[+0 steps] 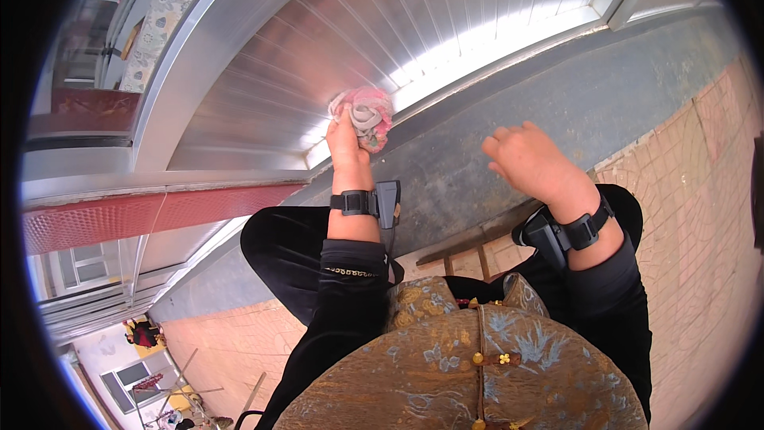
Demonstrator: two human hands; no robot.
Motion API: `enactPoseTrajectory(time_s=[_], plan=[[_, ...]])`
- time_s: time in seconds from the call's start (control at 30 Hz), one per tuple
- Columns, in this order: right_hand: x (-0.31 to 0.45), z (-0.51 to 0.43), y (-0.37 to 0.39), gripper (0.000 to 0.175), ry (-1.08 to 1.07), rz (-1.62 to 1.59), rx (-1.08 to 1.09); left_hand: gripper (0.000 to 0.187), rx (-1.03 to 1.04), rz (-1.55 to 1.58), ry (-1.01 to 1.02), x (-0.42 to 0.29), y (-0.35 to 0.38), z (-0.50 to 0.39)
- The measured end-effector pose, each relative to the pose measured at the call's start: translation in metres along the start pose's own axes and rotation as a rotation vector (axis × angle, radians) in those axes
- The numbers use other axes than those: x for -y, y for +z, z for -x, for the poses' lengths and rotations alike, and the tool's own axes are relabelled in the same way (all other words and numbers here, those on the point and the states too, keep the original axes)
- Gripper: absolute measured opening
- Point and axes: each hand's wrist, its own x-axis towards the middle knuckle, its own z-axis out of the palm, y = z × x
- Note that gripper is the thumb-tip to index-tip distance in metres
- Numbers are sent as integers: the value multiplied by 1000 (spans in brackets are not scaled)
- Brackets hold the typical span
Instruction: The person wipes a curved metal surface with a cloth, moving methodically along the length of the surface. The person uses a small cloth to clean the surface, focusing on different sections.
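My left hand grips a crumpled pink and grey cloth at the lower edge of a ribbed metal panel. Whether the cloth presses on the panel cannot be told. Over the grey concrete ledge, to the right, is my right hand, with its fingers loosely curled; no object shows in it, though its palm side is hidden. Both wrists wear black straps with a dark device.
A metal frame with glass borders the panel on the left, above a red textured strip. Wooden slats lie between my legs. Patterned paving spreads to the right. Poles stand at the lower left.
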Motion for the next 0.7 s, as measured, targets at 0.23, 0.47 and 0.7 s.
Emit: enactPoseTrajectory(time_s=[0.23, 0.47, 0.7], plan=[[0, 3, -2, 18, 23, 14, 42, 25, 130, 19, 281, -97, 34, 39], [2, 7, -7, 10, 2, 25, -49, 25, 207, 34, 500, -151, 45, 51], [4, 7, -5, 14, 20, 52, 11, 27, -24, -88, 268, -47, 24, 17]])
